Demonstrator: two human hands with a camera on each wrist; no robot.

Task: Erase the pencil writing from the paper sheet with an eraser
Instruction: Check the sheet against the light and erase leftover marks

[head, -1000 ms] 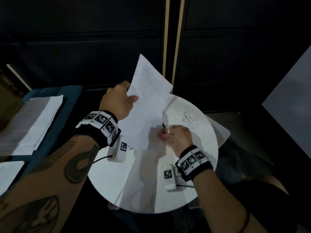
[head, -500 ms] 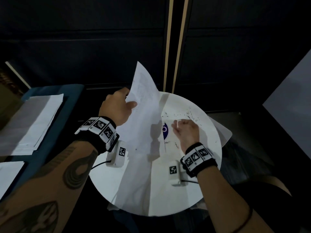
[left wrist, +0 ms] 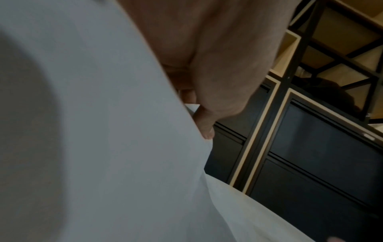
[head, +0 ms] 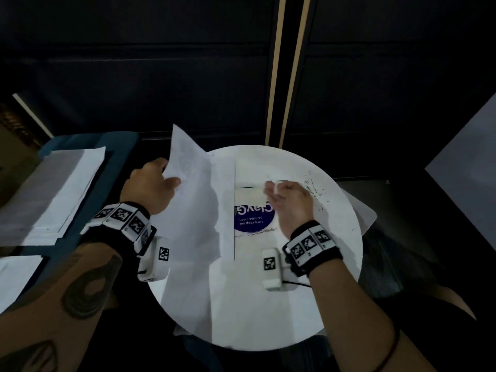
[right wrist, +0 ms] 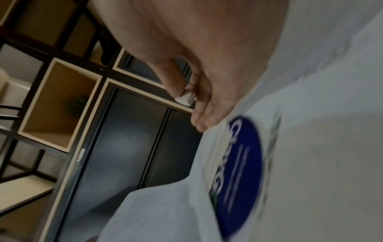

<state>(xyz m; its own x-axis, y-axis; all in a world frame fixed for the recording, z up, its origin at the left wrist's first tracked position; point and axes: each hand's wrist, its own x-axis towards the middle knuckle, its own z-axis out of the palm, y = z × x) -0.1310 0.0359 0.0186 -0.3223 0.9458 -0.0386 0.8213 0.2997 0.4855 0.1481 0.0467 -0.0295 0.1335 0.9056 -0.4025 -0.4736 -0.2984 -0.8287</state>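
**White sheet lifted off the round table, eraser in the other hand**

White paper sheet (head: pixel 193 210) is raised along its left side, its far corner pointing up over the far-left edge of the round table (head: pixel 268 318), while its near end trails down toward the near edge. The left hand (head: pixel 150 189) pinches the sheet's left edge, thumb on the upper face and fingers curled behind; the left wrist view shows the thumb pressed against the paper. Any pencil marks on the sheet are too faint to read.

The right hand (head: pixel 292 202) sits toward the far-right part of the table, over a second white sheet bearing a blue round printed logo (head: pixel 255 218). A small white eraser (right wrist: pixel 185 98) is nipped between its thumb and fingers, as the right wrist view shows. Dark eraser crumbs (head: pixel 314 187) are scattered on the table just beyond that hand, near the far-right edge.

Judged from this, rubbing is paused and the step in hand is clearing or repositioning the sheet, perhaps shedding crumbs or checking the result. The next move likely calls for laying the paper flat again, pinning it with the left hand so it cannot crease, and bringing the eraser down on whatever marks remain.
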